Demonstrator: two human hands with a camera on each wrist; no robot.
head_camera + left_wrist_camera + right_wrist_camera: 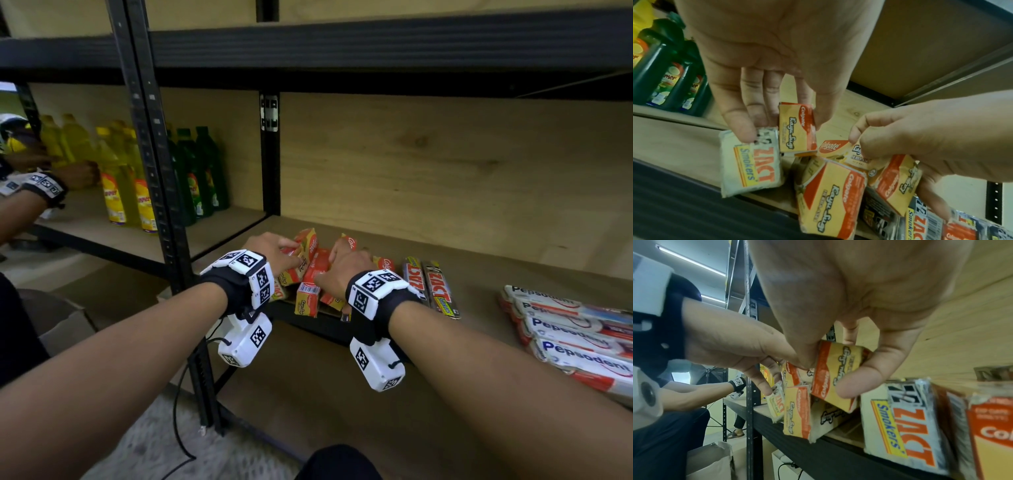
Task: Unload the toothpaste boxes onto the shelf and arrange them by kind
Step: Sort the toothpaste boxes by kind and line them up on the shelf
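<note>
Both hands work in a loose heap of yellow-and-red Colgate boxes point(310, 274) near the front edge of the wooden shelf point(479, 260). My left hand point(274, 253) point(785, 125) pinches one small Colgate box point(797, 128) between thumb and fingers. One of its fingertips point(745, 131) rests on a white Zact box point(750, 162). My right hand point(342, 267) point(826, 376) grips another Colgate box point(838, 373) between thumb and fingers. Two Zact boxes point(428, 284) point(904, 423) lie flat just right of the heap. A row of Pepsodent boxes point(575, 329) lies at the far right.
A black upright post point(154, 171) divides the bays. Yellow bottles point(116, 178) and green bottles point(198, 171) stand in the left bay, where another person's hand point(51, 185) works. A cardboard carton point(61, 322) sits on the floor at the left. Bare board point(479, 219) stretches behind the boxes.
</note>
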